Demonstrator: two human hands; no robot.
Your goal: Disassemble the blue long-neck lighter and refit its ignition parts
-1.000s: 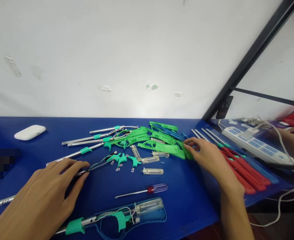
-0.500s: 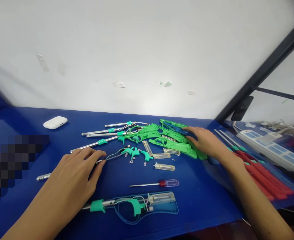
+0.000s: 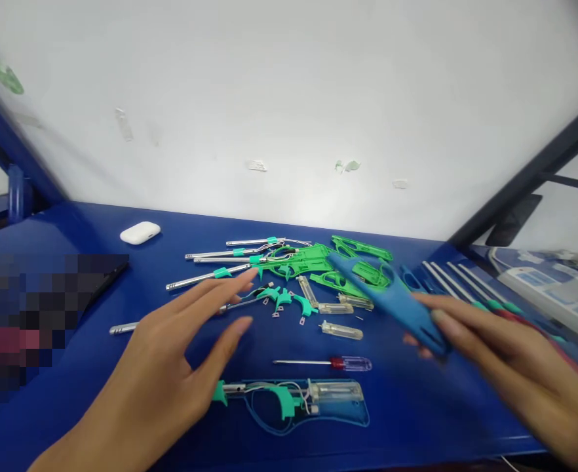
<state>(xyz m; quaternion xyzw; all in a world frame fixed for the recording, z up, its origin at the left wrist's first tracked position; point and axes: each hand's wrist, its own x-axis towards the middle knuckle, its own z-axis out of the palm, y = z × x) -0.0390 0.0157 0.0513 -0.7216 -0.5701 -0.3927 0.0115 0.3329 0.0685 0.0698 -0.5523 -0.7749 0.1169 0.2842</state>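
Pinched between thumb and fingers of my right hand (image 3: 495,360) is a blue lighter casing half (image 3: 397,305), raised above the table and tilted, slightly blurred. My left hand (image 3: 175,360) hovers with thumb and fingers apart, holding nothing, near the metal lighter tubes (image 3: 205,280). Below it lies another blue casing half (image 3: 338,414) fitted with a tube, wires, a teal trigger (image 3: 285,401) and a clear fuel tank (image 3: 335,391). A screwdriver (image 3: 350,363) with a red and clear handle rests just beyond. Green casing halves (image 3: 311,261) are heaped behind, partly hidden by the raised blue one.
Loose clear tanks (image 3: 342,330) and teal triggers (image 3: 283,298) lie mid-table. At the back left is a white earphone case (image 3: 140,233). Finished-looking red lighters and a white power strip (image 3: 539,288) occupy the right side, before a white wall (image 3: 289,98).
My right hand has lifted a blue casing half off the pile and brought it right and nearer. My left hand has come off the tubes and spread its fingers. The view has shifted left.
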